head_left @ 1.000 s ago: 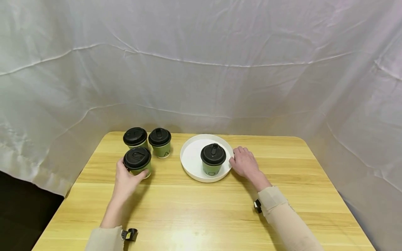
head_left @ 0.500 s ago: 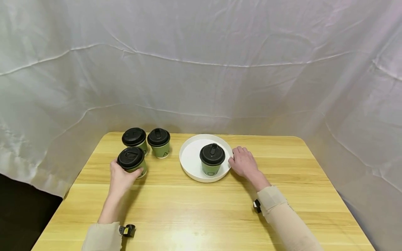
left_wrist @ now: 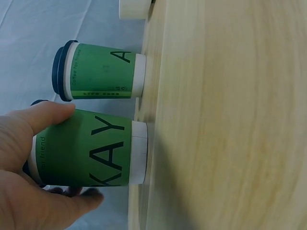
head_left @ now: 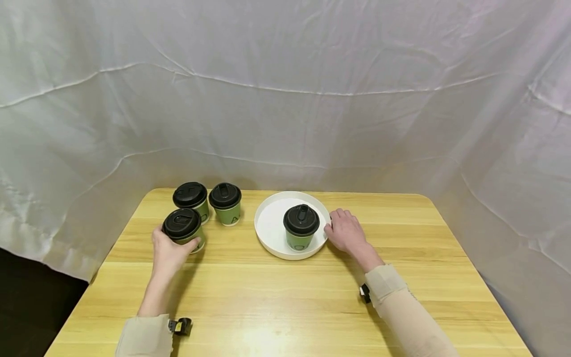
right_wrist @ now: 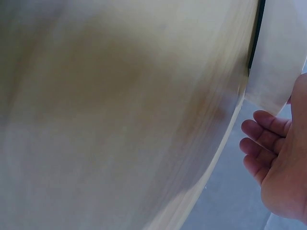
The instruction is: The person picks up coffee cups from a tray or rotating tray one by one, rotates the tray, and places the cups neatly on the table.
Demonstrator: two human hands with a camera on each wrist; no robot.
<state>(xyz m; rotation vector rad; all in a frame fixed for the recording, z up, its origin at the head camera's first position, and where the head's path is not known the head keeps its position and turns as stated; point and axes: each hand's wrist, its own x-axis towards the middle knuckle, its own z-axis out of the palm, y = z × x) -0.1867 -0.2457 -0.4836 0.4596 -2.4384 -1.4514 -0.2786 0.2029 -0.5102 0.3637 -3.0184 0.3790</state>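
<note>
Shifted leftward, the front green cup (head_left: 184, 229) sits pinched between thumb and fingers of the left grip (head_left: 171, 252).

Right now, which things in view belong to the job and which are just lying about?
Probably in the job:
held cup, in left hand
white tray, right hand at its rim
tray cup, on it
rear cup, behind the held one
neighbouring cup, right of that

Probably only surroundings:
wooden table
grey cloth
</note>
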